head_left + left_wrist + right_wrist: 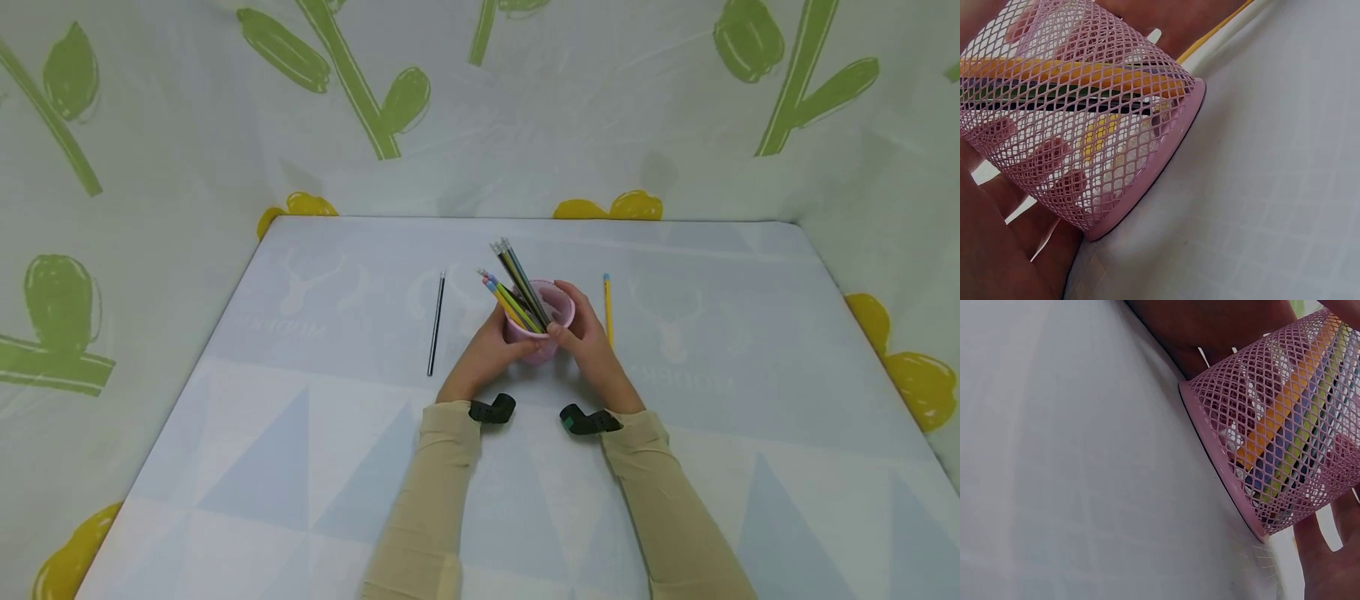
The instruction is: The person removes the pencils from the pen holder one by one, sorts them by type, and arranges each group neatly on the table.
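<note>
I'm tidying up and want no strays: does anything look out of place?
Yes: a thin black pencil lies left of the round pink mesh cup and a yellow, blue-ended pencil lies right of it. They look stray because the multicoloured pencils lean inside the cup.

We see a broad, pale grey-white tabletop printed with light blue triangles towards the bottom of the frame. On it lie a slim black-and-white pencil, left of centre, and a blue-ended yellow pencil, right of centre. Whether the central pink wire-mesh cup touches it, we cannot tell.
</note>
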Tool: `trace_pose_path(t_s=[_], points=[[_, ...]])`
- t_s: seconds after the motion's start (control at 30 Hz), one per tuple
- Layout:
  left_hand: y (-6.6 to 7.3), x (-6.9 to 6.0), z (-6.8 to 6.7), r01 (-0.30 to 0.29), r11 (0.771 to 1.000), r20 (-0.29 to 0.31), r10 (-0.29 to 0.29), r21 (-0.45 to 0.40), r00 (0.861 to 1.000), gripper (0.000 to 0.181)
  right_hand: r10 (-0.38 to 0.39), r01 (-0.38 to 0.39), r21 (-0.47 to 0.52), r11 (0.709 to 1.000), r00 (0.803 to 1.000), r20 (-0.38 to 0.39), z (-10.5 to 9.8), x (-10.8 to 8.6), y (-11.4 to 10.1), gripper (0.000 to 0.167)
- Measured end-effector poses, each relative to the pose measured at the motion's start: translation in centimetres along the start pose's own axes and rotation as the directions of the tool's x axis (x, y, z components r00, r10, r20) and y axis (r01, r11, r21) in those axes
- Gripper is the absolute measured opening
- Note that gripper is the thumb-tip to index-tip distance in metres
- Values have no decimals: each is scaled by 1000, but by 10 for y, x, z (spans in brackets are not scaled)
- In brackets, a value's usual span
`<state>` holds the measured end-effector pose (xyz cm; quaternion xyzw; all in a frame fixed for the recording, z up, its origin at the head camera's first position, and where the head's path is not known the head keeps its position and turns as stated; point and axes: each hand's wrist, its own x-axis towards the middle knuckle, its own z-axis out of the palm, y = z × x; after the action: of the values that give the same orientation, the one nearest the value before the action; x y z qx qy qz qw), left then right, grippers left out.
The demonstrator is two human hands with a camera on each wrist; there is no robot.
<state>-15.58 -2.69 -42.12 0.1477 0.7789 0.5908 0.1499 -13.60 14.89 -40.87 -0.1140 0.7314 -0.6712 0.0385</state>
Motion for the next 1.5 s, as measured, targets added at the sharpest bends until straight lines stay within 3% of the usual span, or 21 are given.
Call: trace_pose_path(t_s=[0.13, 0.23, 0.37, 0.63, 0.87, 1.0, 1.13, 1.23, 1.37, 1.5], points=[[-20, 10, 3, -6, 1000, -12, 6, 6, 1000, 87, -1, 1, 0, 1000, 1000, -7, -1, -1, 0, 55], [-22, 10, 5, -18, 1000, -26, 19, 13, 999, 86, 2, -2, 3, 1000, 1000, -7, -1, -2, 0, 55], [-18, 8, 4, -21, 1000, -27, 21, 7, 999, 84, 2, -2, 9, 1000, 1000, -6, -1, -1, 0, 56], [9, -3, -1, 13, 1000, -12, -13, 0, 1000, 83, -14, 14, 24, 1000, 1000, 13, -1, 1, 0, 57], [-15, 7, 2, -1, 1000, -45, 2, 8, 999, 81, -15, 14, 18, 1000, 1000, 19, -3, 2, 0, 57], [-20, 10, 5, -6, 1000, -53, 7, 16, 999, 83, -17, 17, 27, 1000, 1000, 19, -4, 2, 1, 56], [-14, 7, 2, 24, 1000, -37, -24, 16, 999, 85, -12, 11, 31, 999, 1000, 25, -3, 2, 0, 56], [-2, 1, 0, 36, 999, -25, -36, 19, 999, 85, 10, -11, 20, 1000, 1000, 23, -2, 2, -1, 56], [10, -5, 0, 10, 1000, -14, -10, 17, 1000, 81, 43, -43, -9, 999, 999, 10, -2, 0, -3, 56], [4, -2, 1, -4, 1000, -16, 4, 1, 1000, 79, 34, -34, -20, 999, 999, 8, -3, 0, -4, 55]])
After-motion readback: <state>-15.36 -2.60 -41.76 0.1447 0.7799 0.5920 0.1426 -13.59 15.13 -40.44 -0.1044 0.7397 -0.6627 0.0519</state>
